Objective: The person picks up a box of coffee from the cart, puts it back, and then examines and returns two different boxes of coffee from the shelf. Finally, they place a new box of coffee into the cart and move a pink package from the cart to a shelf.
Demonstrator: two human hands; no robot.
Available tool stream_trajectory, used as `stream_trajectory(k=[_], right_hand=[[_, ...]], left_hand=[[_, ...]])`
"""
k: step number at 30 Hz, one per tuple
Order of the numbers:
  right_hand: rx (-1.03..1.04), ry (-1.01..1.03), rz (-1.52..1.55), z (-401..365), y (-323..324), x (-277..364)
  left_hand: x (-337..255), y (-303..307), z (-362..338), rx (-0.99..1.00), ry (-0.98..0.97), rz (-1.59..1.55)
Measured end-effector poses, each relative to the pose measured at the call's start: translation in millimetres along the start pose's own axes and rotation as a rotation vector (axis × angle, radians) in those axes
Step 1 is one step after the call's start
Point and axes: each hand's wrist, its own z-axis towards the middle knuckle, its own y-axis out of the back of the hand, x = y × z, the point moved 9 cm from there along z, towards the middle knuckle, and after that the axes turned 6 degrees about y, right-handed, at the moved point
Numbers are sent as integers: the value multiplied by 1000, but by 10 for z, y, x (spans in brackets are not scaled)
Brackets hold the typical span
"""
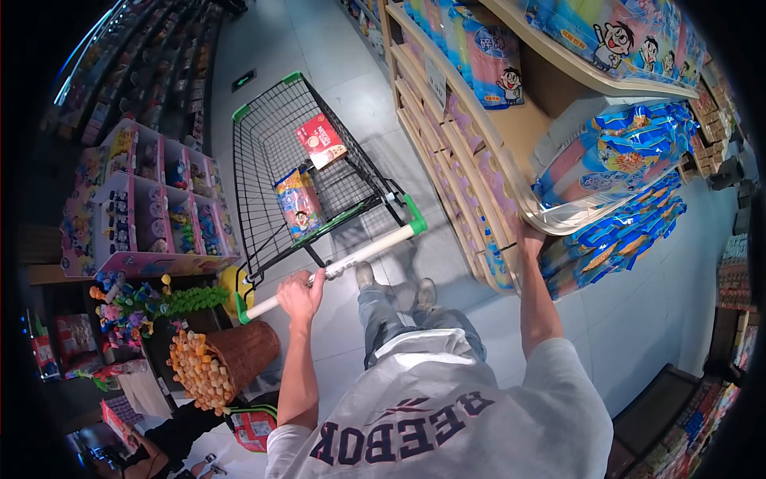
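My left hand (300, 297) is wrapped round the white handle bar (363, 257) of a black wire shopping cart (263, 168) with green corners. Inside the cart lie a red and white box (321, 141) and a blue, orange and pink snack bag (298, 203). On the right, my right arm reaches to the shelf edge; my right hand (528, 236) is mostly hidden at the lower corner of the shelf, below blue and pink snack packs (614, 156). Its fingers do not show clearly.
Wooden shelves (455, 152) run along the cart's right side. To the left stand a pink toy display (152, 203) and a wicker basket (243, 351) spilling light-coloured pieces. Another person's arm (148, 451) shows at the lower left. Grey floor (275, 32) lies beyond the cart.
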Motion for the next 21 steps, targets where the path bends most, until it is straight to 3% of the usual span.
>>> stream_trajectory(k=[6, 8, 9, 11, 13, 16, 19, 21], right_hand=[[-104, -38, 92, -116, 112, 367], [-182, 129, -292, -284, 208, 889], [-320, 100, -357, -436, 240, 1240], [-220, -45, -524, -711, 27, 634], [-267, -6, -418, -1024, -184, 1104], [-223, -31, -231, -1230, -653, 1733], [-147, -7, -36, -1178, -1100, 2407], [-85, 39, 47, -1013, -1329, 2880]], left_hand=[[0, -35, 85, 73, 7, 1], [-16, 14, 107, 102, 14, -1], [-27, 22, 140, 99, 11, -8], [-1, 15, 119, 132, 16, -12], [46, -14, 133, 206, 22, -10], [188, 62, 147, 224, 35, -347], [501, 464, 250, -95, 53, -601], [875, 647, 327, -170, 142, -422]])
